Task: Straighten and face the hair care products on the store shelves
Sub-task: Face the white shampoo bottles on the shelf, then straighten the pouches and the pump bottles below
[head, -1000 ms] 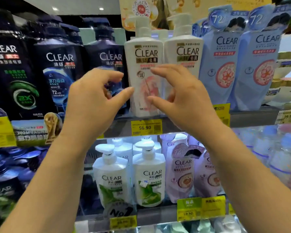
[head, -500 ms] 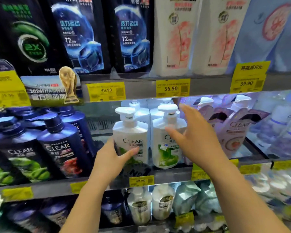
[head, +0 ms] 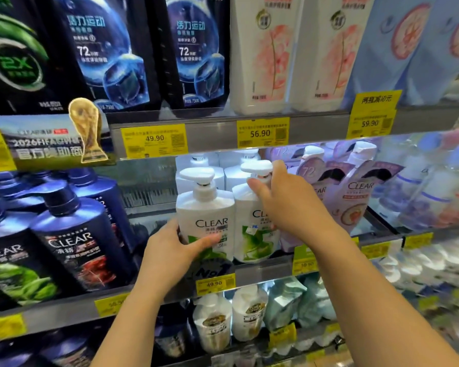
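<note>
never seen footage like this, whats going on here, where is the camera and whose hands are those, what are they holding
The camera is worn on a person's head and looks forward and down, so the two bare arms are that person's own. There is only this one view. They face store shelves of hair care bottles with yellow price tags. The left hand grips the lower part of a white pump bottle with a green label. The right hand holds the neighbouring white bottle near its pump neck. Dark blue bottles stand to the left.
</note>
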